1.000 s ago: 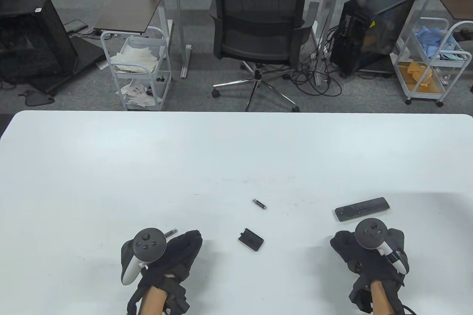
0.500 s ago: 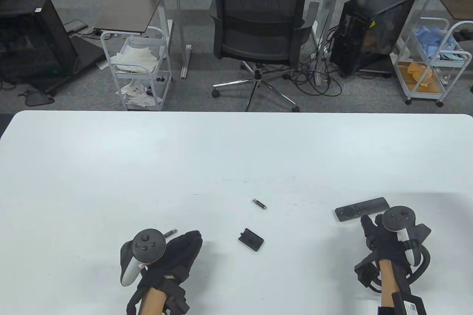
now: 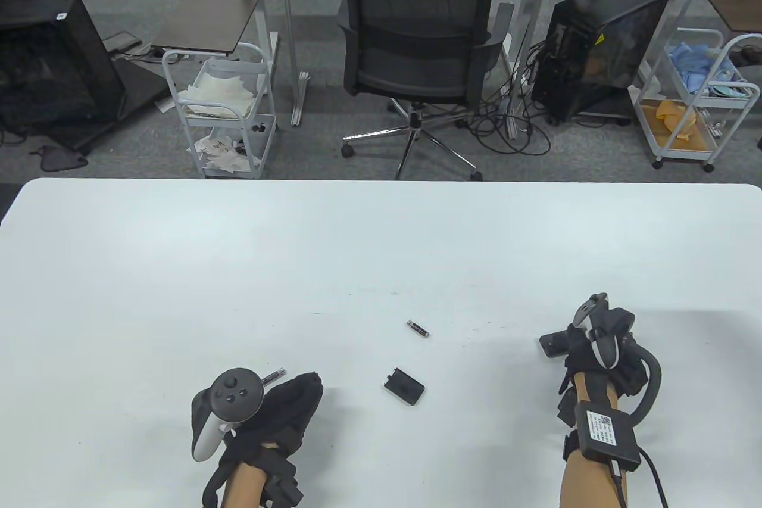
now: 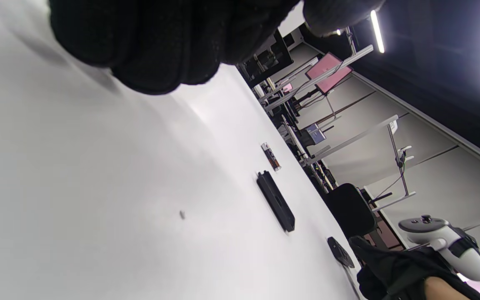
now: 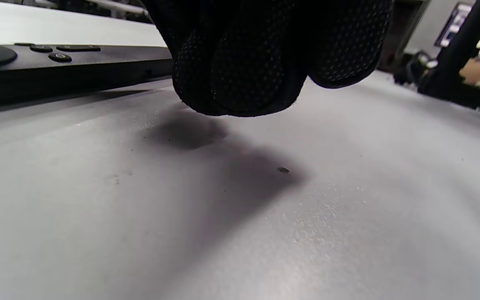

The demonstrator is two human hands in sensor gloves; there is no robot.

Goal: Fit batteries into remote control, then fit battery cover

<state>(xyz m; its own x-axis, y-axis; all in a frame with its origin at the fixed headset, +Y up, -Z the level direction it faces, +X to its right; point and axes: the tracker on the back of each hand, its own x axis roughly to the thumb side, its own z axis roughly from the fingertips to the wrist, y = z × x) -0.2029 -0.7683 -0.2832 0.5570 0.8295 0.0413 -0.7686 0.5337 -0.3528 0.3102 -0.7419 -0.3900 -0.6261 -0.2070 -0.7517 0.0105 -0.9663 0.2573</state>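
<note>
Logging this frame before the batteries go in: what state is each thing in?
remote control: flat on table, buttons up, right hand over it
right hand: grip unclear
loose battery: lying free
second battery: by left hand
left hand: curled, resting
battery cover: off, on table

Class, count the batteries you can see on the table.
2: one battery lies mid-table beyond the battery cover; another pokes out beside the left hand. More could be hidden.

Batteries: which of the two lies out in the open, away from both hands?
The battery at mid-table, beyond the battery cover. The other battery pokes out beside the left hand.
</note>
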